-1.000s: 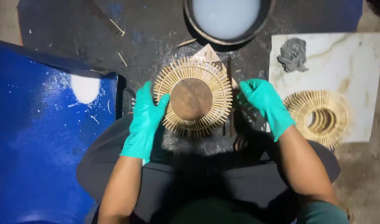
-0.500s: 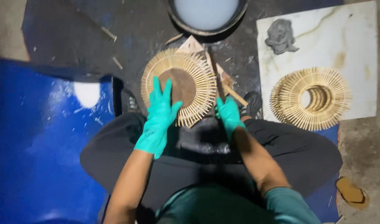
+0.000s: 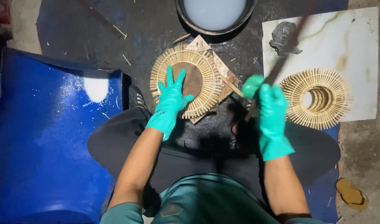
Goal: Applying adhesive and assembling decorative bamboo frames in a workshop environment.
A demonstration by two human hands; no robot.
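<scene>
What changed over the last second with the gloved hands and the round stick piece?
The right hand left the stick ring with the wooden centre, moved off to the right and took hold of a long thin stick, now raised and blurred. The left hand stays flat on that ring. The second stick ring still lies on the pale slab.

Left hand (image 3: 172,98): gloved, lay flat on the stick ring (image 3: 185,81).
Right hand (image 3: 269,110): gloved, gripped a blurred long tool (image 3: 286,54).
Slab (image 3: 356,45): bore a second ring (image 3: 316,98) and a grey lump (image 3: 283,38).
Bowl (image 3: 185,16): held pale liquid.
</scene>
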